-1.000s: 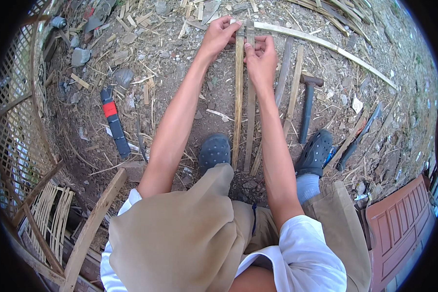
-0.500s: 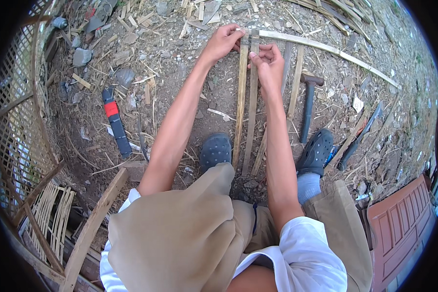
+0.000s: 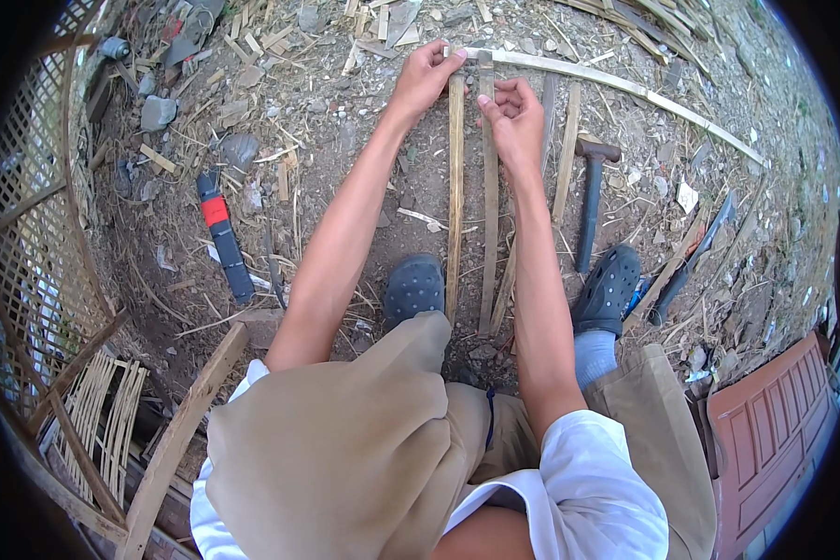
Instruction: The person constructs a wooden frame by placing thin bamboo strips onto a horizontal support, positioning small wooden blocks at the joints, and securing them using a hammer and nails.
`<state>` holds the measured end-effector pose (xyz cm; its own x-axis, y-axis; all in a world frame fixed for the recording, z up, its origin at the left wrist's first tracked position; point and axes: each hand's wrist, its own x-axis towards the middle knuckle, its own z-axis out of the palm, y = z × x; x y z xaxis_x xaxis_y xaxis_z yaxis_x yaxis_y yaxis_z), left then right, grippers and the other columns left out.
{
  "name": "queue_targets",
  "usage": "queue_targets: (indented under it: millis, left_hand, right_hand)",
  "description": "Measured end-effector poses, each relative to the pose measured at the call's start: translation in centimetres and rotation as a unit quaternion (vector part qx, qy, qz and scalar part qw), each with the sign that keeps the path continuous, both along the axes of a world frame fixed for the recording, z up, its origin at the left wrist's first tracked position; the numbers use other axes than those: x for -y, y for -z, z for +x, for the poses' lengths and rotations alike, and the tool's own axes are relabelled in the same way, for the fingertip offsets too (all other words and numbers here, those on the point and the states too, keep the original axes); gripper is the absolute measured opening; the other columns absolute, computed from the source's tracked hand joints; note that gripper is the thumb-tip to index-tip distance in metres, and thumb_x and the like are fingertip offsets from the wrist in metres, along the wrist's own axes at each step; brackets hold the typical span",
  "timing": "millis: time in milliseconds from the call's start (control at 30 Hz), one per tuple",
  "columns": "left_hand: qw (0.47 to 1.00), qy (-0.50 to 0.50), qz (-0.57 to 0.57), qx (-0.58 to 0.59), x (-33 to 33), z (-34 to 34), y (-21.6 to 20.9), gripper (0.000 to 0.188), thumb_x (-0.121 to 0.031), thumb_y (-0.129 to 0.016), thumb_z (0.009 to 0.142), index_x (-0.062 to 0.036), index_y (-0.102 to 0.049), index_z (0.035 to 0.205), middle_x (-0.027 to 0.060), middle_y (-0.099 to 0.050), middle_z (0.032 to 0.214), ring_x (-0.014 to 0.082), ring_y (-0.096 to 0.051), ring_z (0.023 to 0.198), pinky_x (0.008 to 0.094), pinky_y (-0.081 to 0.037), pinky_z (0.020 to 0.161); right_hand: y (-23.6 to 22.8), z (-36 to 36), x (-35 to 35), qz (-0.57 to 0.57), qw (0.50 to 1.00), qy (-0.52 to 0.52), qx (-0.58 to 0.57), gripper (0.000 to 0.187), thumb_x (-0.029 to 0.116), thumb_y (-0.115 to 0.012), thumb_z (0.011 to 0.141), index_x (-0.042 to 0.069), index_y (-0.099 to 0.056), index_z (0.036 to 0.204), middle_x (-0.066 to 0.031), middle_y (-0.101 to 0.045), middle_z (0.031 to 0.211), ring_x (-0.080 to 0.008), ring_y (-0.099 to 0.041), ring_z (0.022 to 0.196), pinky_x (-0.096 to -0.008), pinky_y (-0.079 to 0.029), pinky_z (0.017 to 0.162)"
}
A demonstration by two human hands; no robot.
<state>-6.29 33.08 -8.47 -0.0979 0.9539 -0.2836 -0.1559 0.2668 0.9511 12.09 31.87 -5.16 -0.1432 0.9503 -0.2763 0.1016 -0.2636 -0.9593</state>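
Note:
A long, pale bamboo strip [image 3: 625, 86] lies crosswise at the far side, curving down to the right. My left hand [image 3: 424, 82] is closed at its left end, pinching the top of an upright yellowish bamboo strip [image 3: 455, 187] against it. Beside that runs a greyer bamboo strip [image 3: 489, 205], its top meeting the crosswise one. My right hand [image 3: 516, 126] has its thumb over this grey strip, with the other fingers curled and partly hidden. More strips, one of them light [image 3: 567, 154], lie to the right of my right hand.
A hammer [image 3: 590, 201] lies right of my right forearm, with a long blade [image 3: 695, 257] beyond it. At left is a dark sheath with a red band [image 3: 215, 211]. A wooden beam [image 3: 182, 434], lattice [image 3: 37, 187] and brown panel [image 3: 775, 429] edge the littered ground.
The yellowish strip has shifted left with my left hand, widening the gap to the grey strip. The grey strip's near end has swung slightly right. My right hand has barely moved.

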Motion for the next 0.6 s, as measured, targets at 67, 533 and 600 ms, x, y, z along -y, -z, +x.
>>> queue_targets:
  millis: [67, 533, 600]
  left_hand:
    - [1.0, -0.019, -0.017, 0.018, 0.2, 0.0, -0.3, 0.032, -0.03, -0.069, 0.112, 0.0006, -0.069, 0.122, 0.0079, -0.075, 0.101, 0.0155, -0.075, 0.077, 0.0296, -0.06, 0.07]
    - [0.999, -0.036, -0.013, 0.005, 0.1, 0.1, -0.8, 0.038, -0.034, -0.066, 0.114, 0.0029, -0.067, 0.124, 0.01, -0.075, 0.099, 0.0156, -0.074, 0.074, 0.0315, -0.06, 0.068]
    - [0.999, -0.041, -0.014, 0.008, 0.1, 0.2, -0.8, 0.036, -0.032, -0.066, 0.114, 0.0033, -0.067, 0.122, 0.0101, -0.076, 0.095, 0.0155, -0.074, 0.072, 0.0315, -0.059, 0.066]
  right_hand:
    - [-0.3, -0.1, 0.0, -0.01, 1.0, -0.008, 0.01, 0.023, -0.005, -0.076, 0.099, -0.001, -0.063, 0.117, -0.0082, -0.073, 0.091, -0.0118, -0.07, 0.074, -0.0281, -0.059, 0.063]
    - [0.5, -1.2, 0.5, 0.004, 0.999, 0.02, -0.045, 0.022, -0.002, -0.074, 0.104, -0.001, -0.064, 0.123, -0.0106, -0.074, 0.104, -0.0152, -0.074, 0.094, -0.031, -0.062, 0.074]
    - [0.5, -1.3, 0.5, -0.007, 0.997, 0.032, -0.065, 0.021, -0.001, -0.074, 0.104, -0.001, -0.064, 0.123, -0.0109, -0.074, 0.104, -0.0156, -0.073, 0.094, -0.0316, -0.062, 0.075]
